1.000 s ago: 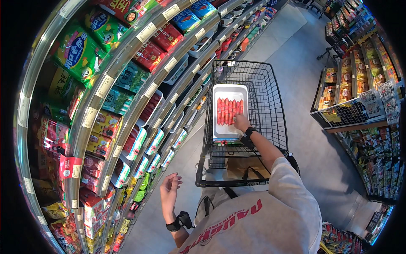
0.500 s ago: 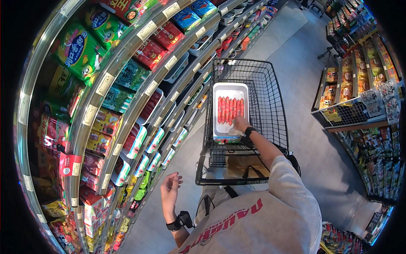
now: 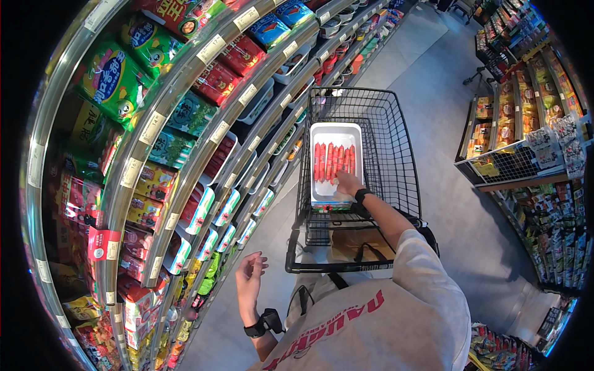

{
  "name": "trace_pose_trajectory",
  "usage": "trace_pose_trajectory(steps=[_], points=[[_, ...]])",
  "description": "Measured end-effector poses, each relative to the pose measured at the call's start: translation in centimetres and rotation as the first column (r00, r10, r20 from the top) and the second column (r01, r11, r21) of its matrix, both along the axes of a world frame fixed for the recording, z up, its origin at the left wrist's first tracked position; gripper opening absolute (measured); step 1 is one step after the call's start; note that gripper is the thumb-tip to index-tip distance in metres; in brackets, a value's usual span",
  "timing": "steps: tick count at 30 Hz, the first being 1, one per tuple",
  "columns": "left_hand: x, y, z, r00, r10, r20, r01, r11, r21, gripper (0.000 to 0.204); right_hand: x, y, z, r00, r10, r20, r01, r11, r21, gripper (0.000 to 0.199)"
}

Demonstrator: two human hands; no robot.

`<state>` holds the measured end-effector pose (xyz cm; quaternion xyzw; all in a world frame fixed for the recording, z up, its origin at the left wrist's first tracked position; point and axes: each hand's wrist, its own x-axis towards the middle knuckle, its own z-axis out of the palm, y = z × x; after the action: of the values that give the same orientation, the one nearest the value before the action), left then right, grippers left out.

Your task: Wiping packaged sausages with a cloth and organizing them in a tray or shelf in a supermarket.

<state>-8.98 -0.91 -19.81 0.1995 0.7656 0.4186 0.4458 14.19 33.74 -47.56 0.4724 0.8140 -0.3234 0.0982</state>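
A white tray [image 3: 317,188] stands in the black wire shopping cart [image 3: 396,167], and several sausages in red wrappers [image 3: 333,162] lie side by side in it. Over the tray's lower right part, my right hand [image 3: 350,183] has its fingers drawn together at the near ends of the sausages. It seems to pinch one of them, though the fingertips are partly hidden. My left hand [image 3: 250,278] hangs in the air left of the cart handle [image 3: 337,268], fingers loosely curled and apart, holding nothing. Both wrists wear black bands.
Long shelves [image 3: 210,49] of bagged snacks and white trays curve along the left. A brown bag [image 3: 359,243] sits low under the cart's handle end. On the right stands a display rack [image 3: 513,136] of yellow and orange packs. Grey floor [image 3: 455,179] runs between.
My right hand has shifted slightly left and toward me. The sausages, upright in a row before, now lean a little and lie less evenly. My left hand stays where it was.
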Motion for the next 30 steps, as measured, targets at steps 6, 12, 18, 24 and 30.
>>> trace_pose_trajectory(steps=[6, 12, 18, 24, 30], points=[[-0.2, -0.2, 0.0, 1.000, 0.007, -0.004, -0.007, 1.000, 0.000, 0.037, 0.8, 0.6, -1.3, 0.993, -0.067, 0.097, 0.071, 0.997, -0.038, 0.039], [-0.2, -0.2, 0.1, 1.000, 0.005, -0.003, -0.005, 1.000, -0.001, 0.035, 2.2, 1.4, -1.6, 0.993, -0.093, 0.071, 0.097, 0.994, -0.054, 0.034], [-0.3, -0.4, 0.0, 1.000, -0.006, -0.001, 0.006, 1.000, -0.001, 0.035, 1.1, 1.0, -0.3, 0.997, -0.071, -0.016, 0.072, 0.997, 0.034, 0.032], [-0.6, -0.8, -0.2, 1.000, -0.002, -0.002, 0.002, 1.000, 0.003, 0.036, 1.0, 1.3, -1.1, 0.989, -0.091, 0.119, 0.099, 0.993, -0.065, 0.028], [-0.5, -1.1, -0.2, 1.000, 0.017, 0.001, -0.017, 1.000, -0.003, 0.037, 0.6, 0.4, -0.1, 0.992, -0.115, -0.053, 0.124, 0.971, 0.202, 0.030]])
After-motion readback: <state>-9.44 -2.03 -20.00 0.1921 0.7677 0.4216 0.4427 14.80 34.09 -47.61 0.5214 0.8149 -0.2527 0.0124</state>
